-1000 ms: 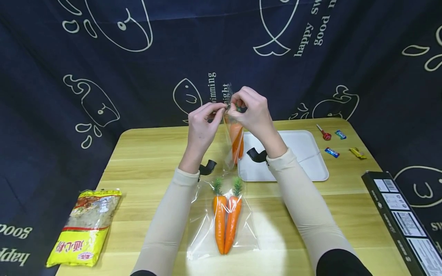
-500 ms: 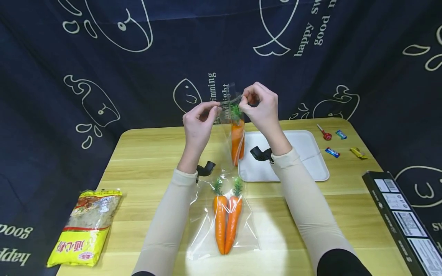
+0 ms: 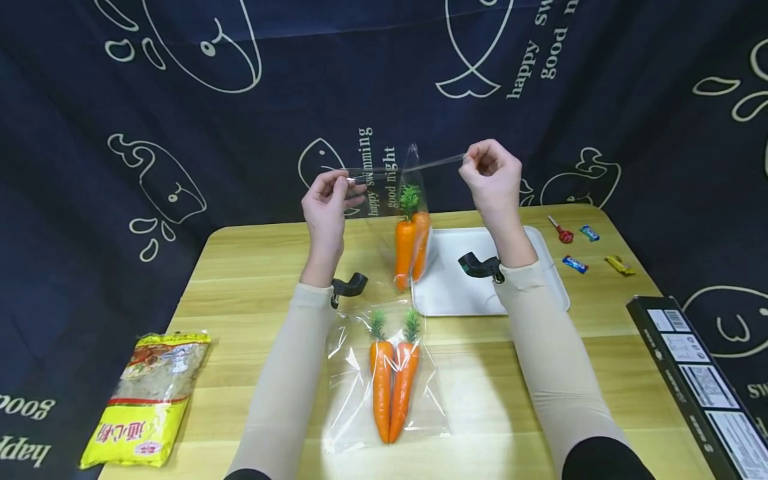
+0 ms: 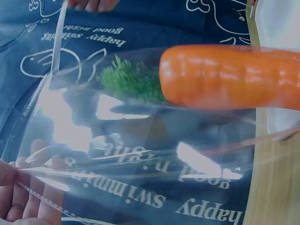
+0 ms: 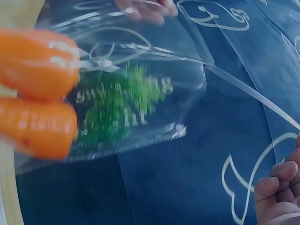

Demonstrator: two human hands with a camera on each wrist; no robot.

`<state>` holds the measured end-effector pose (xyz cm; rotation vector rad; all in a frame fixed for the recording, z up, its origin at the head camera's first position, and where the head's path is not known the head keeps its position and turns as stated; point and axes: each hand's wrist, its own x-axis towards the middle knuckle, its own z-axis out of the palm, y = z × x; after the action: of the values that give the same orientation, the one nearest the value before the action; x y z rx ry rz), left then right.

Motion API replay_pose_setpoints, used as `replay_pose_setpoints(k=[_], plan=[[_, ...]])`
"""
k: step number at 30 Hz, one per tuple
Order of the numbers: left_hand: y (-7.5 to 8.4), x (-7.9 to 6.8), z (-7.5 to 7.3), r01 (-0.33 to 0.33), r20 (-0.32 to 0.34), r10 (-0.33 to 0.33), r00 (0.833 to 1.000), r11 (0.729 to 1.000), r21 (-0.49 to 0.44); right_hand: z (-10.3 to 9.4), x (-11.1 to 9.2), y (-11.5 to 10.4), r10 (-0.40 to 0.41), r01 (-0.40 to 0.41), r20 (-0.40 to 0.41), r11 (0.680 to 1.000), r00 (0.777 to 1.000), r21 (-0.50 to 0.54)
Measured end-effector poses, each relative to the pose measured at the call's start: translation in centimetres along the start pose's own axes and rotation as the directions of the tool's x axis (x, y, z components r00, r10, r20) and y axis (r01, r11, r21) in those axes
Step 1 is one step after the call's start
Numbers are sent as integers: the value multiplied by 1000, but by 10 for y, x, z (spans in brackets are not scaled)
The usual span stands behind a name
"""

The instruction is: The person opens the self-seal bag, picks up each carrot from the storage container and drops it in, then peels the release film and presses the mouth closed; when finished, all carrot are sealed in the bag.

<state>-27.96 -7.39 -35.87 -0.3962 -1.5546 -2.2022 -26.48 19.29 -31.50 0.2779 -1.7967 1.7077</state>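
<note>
My left hand [image 3: 324, 210] pinches the upper left edge of a clear plastic bag [image 4: 70, 122]. Inside hang two orange carrots [image 3: 405, 248] with green tops. Between the raised right hand [image 3: 493, 177] and the bag's mouth runs a thin clear strip [image 5: 253, 91], taut and partly off the bag; the right fingertips pinch its far end. The bag hangs above the table, its carrots overlapping a white tray's left edge in the head view. Nearer, a second clear bag [image 3: 354, 407] lies flat with two carrots [image 3: 382, 383] in it.
A white tray [image 3: 456, 297] sits behind the right forearm. Back right lie a red lollipop [image 3: 564, 235] and several small wrapped candies [image 3: 575, 265]. A black box [image 3: 690, 380] is along the right edge, a yellow food packet [image 3: 147, 400] at the left. A dark printed curtain [image 3: 252, 153] hangs behind.
The hands have moved apart, the right one up and to the right, drawing the strip out from the bag's mouth. The left hand has shifted left, and the bag now spreads wider.
</note>
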Motion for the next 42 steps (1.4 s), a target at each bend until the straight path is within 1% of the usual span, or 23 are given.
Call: replay_pose_setpoints(k=[2,6,9,13,19,21,24,27,30,34,36,37,38,39,40,41,42], plan=[[-3,1,-2,-4,-7,4,1000,1000,-21,-11,2,3,37,-36,-29,999,999,34],[-6,3,-4,-7,-19,5,1000,997,-75,-35,5,7,88,-80,-86,993,992,93],[-8,4,-6,-9,-28,6,1000,995,-103,-52,8,11,111,-94,-130,988,985,125],[-8,5,-10,-9,-41,5,999,994,-106,-73,14,17,146,-109,-193,975,970,191],[-8,4,-11,8,-42,-12,999,996,-91,-103,18,23,202,-123,-287,954,936,272],[-8,4,-11,12,-43,-16,999,996,-90,-113,18,25,219,-116,-311,941,925,317],[-9,3,-10,16,-47,-21,999,995,-96,-127,19,28,265,-118,-345,912,900,393],[-10,3,-8,15,-45,-20,999,994,-106,-138,20,32,320,-140,-355,883,878,449],[-11,4,-5,8,-35,-11,999,995,-102,-146,17,36,352,-158,-363,870,862,468],[-12,4,-2,1,-38,-5,999,995,-95,-155,10,42,388,-159,-395,851,833,501],[-13,3,-2,3,-41,-7,999,995,-96,-159,5,46,404,-196,-395,860,825,470],[-13,3,-1,6,-42,-10,999,995,-101,-161,2,49,412,-238,-383,874,827,424],[-13,3,-1,9,-41,-13,999,994,-105,-162,-1,52,422,-294,-364,886,830,358],[-13,3,-1,10,-41,-15,999,995,-101,-163,-5,57,435,-360,-336,895,835,266],[-14,3,-1,12,-41,-16,999,995,-103,-165,-8,62,454,-424,-304,891,838,163],[-14,3,-1,12,-41,-16,999,995,-100,-166,-13,68,485,-494,-268,869,833,38],[-15,3,-1,10,-40,-14,999,995,-96,-168,-17,73,512,-541,-231,837,827,-84]])
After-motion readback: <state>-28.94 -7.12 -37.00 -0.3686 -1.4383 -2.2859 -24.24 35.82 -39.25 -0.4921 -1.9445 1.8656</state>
